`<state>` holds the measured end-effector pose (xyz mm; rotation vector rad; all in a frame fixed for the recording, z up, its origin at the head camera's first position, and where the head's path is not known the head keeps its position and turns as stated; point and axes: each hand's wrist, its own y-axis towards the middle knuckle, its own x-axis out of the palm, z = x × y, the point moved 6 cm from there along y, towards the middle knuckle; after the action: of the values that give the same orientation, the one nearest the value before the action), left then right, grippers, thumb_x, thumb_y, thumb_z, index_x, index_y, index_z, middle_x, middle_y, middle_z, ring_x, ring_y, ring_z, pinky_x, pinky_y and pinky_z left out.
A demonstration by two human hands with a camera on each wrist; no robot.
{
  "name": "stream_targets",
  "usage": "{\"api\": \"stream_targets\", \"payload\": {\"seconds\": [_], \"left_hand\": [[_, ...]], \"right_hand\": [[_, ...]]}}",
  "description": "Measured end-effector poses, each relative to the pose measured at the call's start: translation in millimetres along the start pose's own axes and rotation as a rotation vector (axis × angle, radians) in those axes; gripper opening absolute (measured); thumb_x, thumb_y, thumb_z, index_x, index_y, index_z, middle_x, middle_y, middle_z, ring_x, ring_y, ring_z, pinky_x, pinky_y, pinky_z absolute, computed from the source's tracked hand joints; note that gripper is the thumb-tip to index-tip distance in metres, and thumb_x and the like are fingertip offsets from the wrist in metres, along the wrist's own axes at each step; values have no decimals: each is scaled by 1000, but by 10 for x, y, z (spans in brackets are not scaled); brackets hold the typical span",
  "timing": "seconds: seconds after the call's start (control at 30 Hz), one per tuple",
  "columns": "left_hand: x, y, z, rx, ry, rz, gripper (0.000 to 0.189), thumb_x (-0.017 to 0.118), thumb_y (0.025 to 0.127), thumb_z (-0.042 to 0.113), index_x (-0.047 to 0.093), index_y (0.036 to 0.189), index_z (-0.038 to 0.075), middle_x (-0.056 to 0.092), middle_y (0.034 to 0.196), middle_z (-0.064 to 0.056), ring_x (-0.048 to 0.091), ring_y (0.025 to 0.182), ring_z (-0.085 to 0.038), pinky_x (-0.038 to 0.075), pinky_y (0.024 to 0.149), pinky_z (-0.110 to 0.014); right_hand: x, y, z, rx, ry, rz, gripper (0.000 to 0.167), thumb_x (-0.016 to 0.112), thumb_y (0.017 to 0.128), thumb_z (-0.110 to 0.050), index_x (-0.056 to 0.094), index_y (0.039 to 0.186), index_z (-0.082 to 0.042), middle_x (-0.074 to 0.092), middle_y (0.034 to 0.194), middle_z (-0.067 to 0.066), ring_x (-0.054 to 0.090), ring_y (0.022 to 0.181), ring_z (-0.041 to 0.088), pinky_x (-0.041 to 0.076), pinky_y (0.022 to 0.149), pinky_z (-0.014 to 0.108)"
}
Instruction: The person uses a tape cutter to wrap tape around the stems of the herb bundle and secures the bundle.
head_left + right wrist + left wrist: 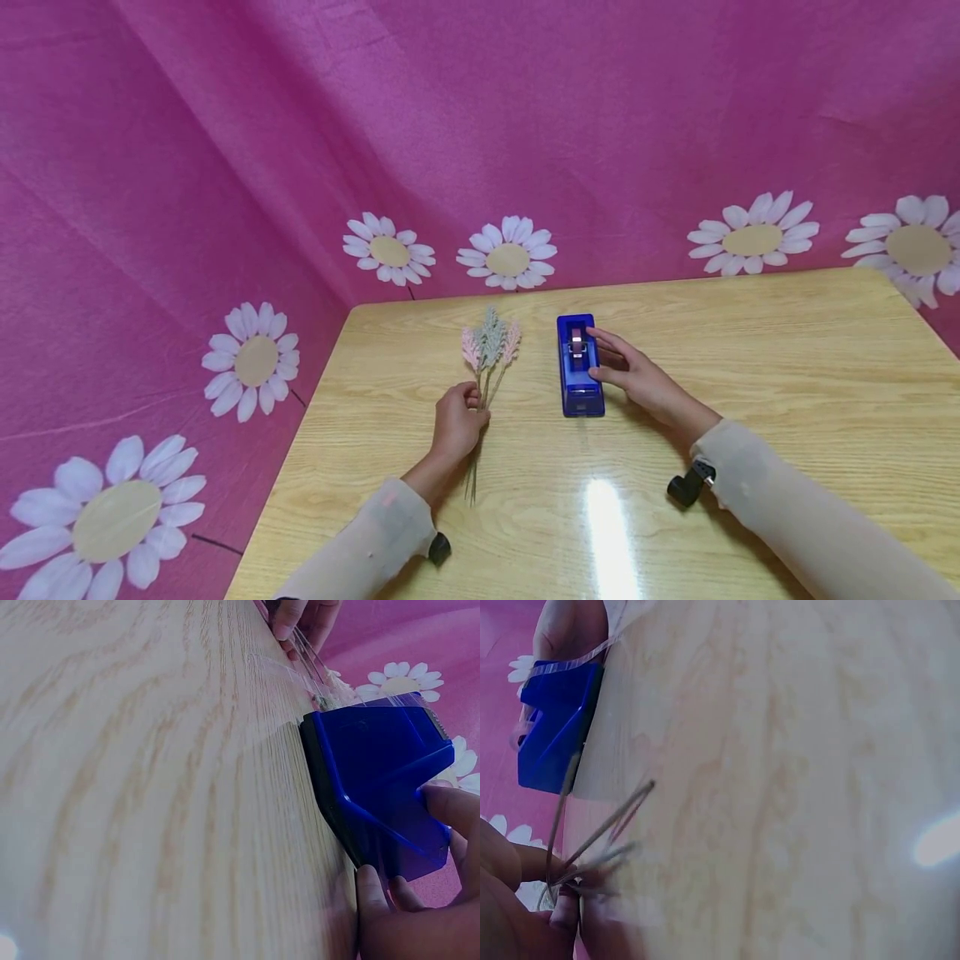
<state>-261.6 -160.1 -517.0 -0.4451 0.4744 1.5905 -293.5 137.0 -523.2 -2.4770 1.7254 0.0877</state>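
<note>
My left hand (457, 421) pinches the thin stems (472, 475) of a small bunch of artificial flowers. Pink and grey-green heads (491, 337) fan out beyond the fingers, and the loose stem ends point back toward me. To the right, a blue tape dispenser (579, 400) stands on the table with a roll (577, 346) in its middle. My right hand (637, 375) grips the dispenser from its right side, thumb and fingers at its edge. A clear strip of tape (577, 664) shows at the dispenser in the left wrist view.
The wooden table (750, 358) has a bright light reflection (611, 533) near its front. Pink cloth (525, 125) printed with white daisies hangs behind and to the left. A small black device (686, 487) is strapped at the right wrist.
</note>
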Motion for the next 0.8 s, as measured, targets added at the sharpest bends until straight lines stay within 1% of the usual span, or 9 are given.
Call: {"api": "stream_targets", "payload": {"seconds": [0.1,0.2,0.3,0.47,0.53,0.6,0.7,0.73,0.8], "left_hand": [[-11,30,-31,-27,-60,-18,38,70,85,-12,66,123,-11,70,104,-14,63,89,-19,56,78,-32],[-27,61,-55,-53,-82,-23,33,69,88,-11,68,121,-10,71,102,-15,62,84,-14,55,75,-26],[-45,89,-69,-68,-74,-13,32,69,88,-9,70,120,-10,73,103,-16,64,84,-12,55,73,-23],[-61,104,-59,-79,-65,-3,30,69,90,-8,71,120,-9,75,104,-16,66,86,-15,55,73,-23],[-56,104,-56,-94,-105,-10,30,68,91,-9,70,122,-9,73,106,-17,65,84,-15,56,68,-24],[-47,106,-59,-118,-168,-22,33,66,93,-11,68,125,-9,71,107,-19,63,80,-13,57,62,-24],[-28,101,-75,-181,-306,-51,37,60,96,-12,61,133,-10,68,110,-23,63,70,-12,54,52,-23],[-26,97,-77,-199,-333,-56,38,58,97,-12,60,135,-10,67,110,-24,64,67,-12,52,49,-22],[-31,101,-76,-215,-351,-59,39,57,99,-10,58,138,-9,67,110,-25,64,61,-11,49,46,-21]], "right_hand": [[3,-6,2,7,-7,-2,71,61,105,-18,24,166,-23,23,168,21,20,153,47,19,120,66],[9,-10,1,8,-6,-6,72,62,105,-18,24,166,-23,23,168,21,20,153,47,20,120,66],[12,-12,1,7,3,-7,71,62,105,-18,24,166,-23,23,168,22,21,153,47,20,120,66],[11,-10,3,6,13,-6,71,62,105,-17,25,166,-22,23,168,21,21,153,46,19,120,67],[12,-8,3,6,12,-5,71,62,105,-17,24,166,-22,23,168,21,21,153,46,19,120,67],[10,-8,1,7,11,-2,71,61,105,-17,25,166,-23,23,168,21,21,153,46,20,120,66],[10,-9,-4,1,19,-1,71,62,105,-16,24,166,-22,23,168,21,21,153,46,20,120,65],[8,-10,-4,-1,22,-1,71,61,105,-16,24,166,-22,23,168,21,21,153,46,20,120,65],[7,-12,-6,-6,31,-2,71,62,105,-15,24,166,-22,23,168,21,21,153,46,19,121,65]]}}
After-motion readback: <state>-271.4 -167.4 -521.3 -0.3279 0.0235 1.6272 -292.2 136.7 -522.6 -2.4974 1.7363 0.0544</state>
